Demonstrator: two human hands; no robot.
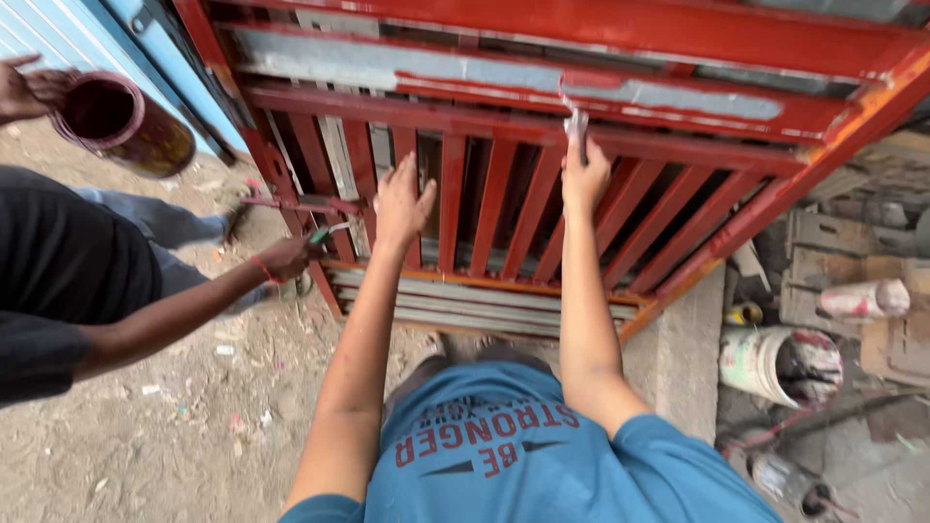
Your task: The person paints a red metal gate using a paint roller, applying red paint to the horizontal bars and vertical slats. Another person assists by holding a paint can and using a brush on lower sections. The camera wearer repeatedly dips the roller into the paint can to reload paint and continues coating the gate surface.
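Right hand [584, 176] is gripping a paintbrush [576, 124] – fingers closed around the handle, bristles pointing up and touching the grey unpainted strip on the upper rail of the red metal gate [678, 58]. The brush is sitting near the middle of that rail, just where the red paint is giving way to bare grey. Left hand [402, 201] is resting open and flat against one of the vertical slats, fingers spread, holding nothing – it is bracing on the gate near its lower-left part. The gate is leaning tilted, its lower edge sitting on stacked grey metal strips [465, 305] at the ground. At the gate's left corner a second person's hand [289, 258] is closed on a green-handled brush [327, 231], working at the red latch bar; their other hand [24, 89] at the top-left is holding a paint tin [121, 121], dark red inside, tilted. Off the gate's right corner, on the ground, a paint-stained white bucket [780, 363] is standing, with a smaller pale can [865, 298] lying on its side behind it and a small yellow container [744, 313] just beside the concrete block. Bare dirt ground [145, 446] is spreading out to the left.
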